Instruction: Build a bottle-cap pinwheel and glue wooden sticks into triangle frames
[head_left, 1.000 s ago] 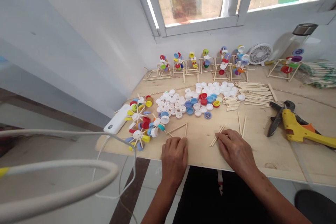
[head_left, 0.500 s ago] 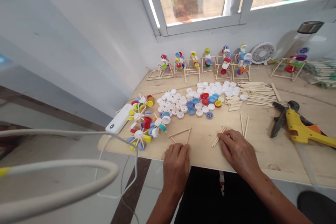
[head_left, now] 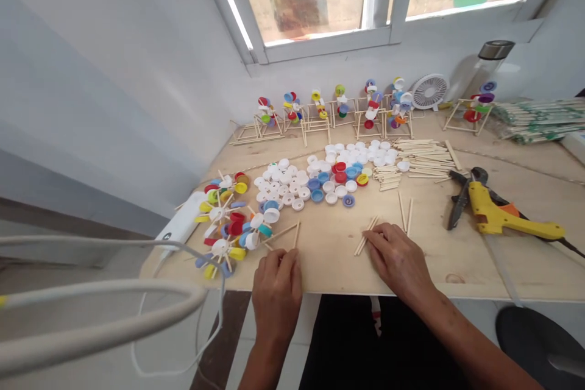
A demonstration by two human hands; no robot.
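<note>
My left hand (head_left: 277, 280) is at the front edge of the table, fingers closed on a frame of thin wooden sticks (head_left: 297, 234). Part of this frame is hidden behind the fingers, and its far left end reaches the wheels of bottle caps (head_left: 221, 247). My right hand (head_left: 397, 259) rests on the wood, its fingertips pinching a few loose wooden sticks (head_left: 365, 237) that lie side by side. Just beyond that hand are two more sticks (head_left: 403, 213). White and coloured bottle caps (head_left: 317, 195) lie spread over the middle of the table.
Stick stands with cap wheels (head_left: 371, 111) line the wall. Stick piles (head_left: 425, 158), a yellow glue gun (head_left: 496, 213) and black-handled pliers (head_left: 460, 201) lie to the right. A small fan (head_left: 430, 92) and a bottle (head_left: 491, 61) stand behind. A white cable (head_left: 150, 292) loops at left.
My left hand has slid the stick frame a little left, up to the cap wheels. My right hand stays at its sticks. The whole view has turned slightly right.
</note>
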